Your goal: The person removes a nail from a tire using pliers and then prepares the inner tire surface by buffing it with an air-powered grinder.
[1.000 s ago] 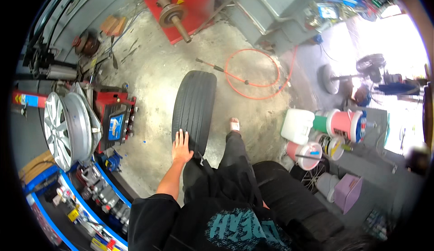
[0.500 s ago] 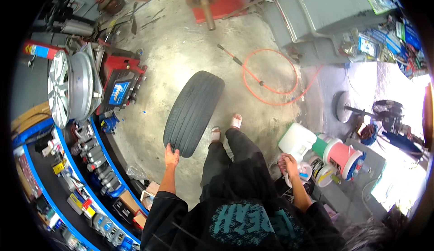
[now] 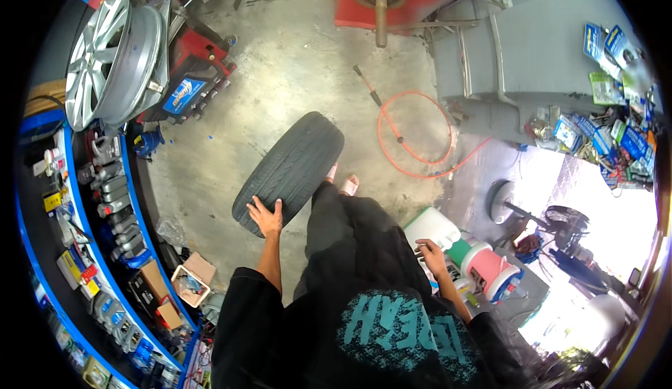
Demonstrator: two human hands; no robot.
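My left hand (image 3: 265, 217) rests on the tread of an upright black tyre (image 3: 294, 161), its fingers spread and the thumb apart. The tyre stands on the concrete floor (image 3: 280, 60) just left of my legs, leaning or angled, I cannot tell which. My right hand (image 3: 429, 252) hangs by my right side with loosely bent fingers apart and nothing visible in it, above a white jerrycan (image 3: 437, 228). My feet (image 3: 348, 184) in sandals show beside the tyre.
Silver wheel rim (image 3: 94, 60) on a red machine (image 3: 192, 53) at upper left; blue-edged shelves (image 3: 130, 186) down the left; red machine with shaft (image 3: 353, 7) at top; orange hose (image 3: 392, 102) right of the tyre; buckets (image 3: 483, 270), pedestal fan (image 3: 563, 224) and packaged items (image 3: 612, 137) at right.
The tyre has turned further clockwise and shifted left in view, with my left hand on it. My right hand has come into view since a second ago. The surroundings have rotated in view.
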